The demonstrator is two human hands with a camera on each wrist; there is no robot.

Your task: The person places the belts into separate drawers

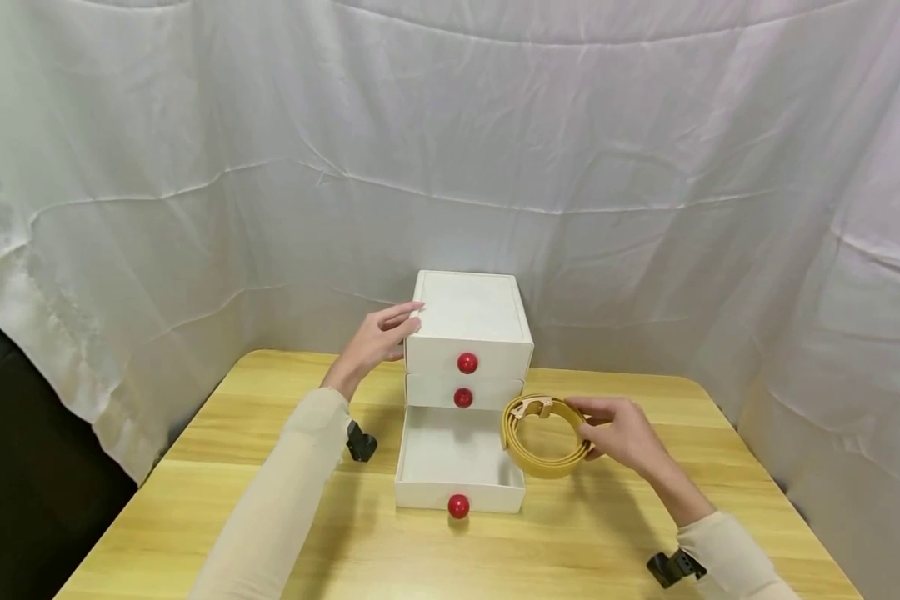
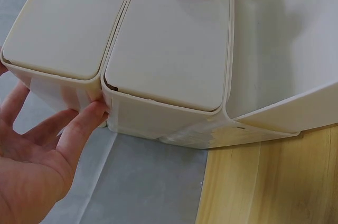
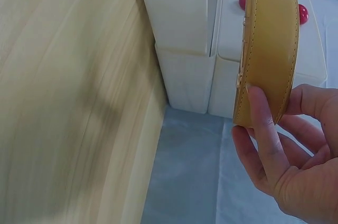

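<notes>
While steadying white drawer unit [image 1: 468,333] w/ left hand [image 1: 375,342], fingers straight, flat against its left side at 9 o'clock, prob. so it stays put. Bottom drawer [image 1: 457,467] pulled out toward viewer, open, red knob [image 1: 458,506] at 6 o'clock. Coiled yellow belt [image 1: 543,435] pinched in right hand [image 1: 622,433], grip clamped on coil's right edge, held upright just at drawer's right rim, approx. 3 o'clock of unit, buckle side up. Coil kept tight by fingers, so no unrolling. Two upper drawers closed. All on wooden worktop [image 1: 270,533], white cloth [image 1: 195,167] behind.
</notes>
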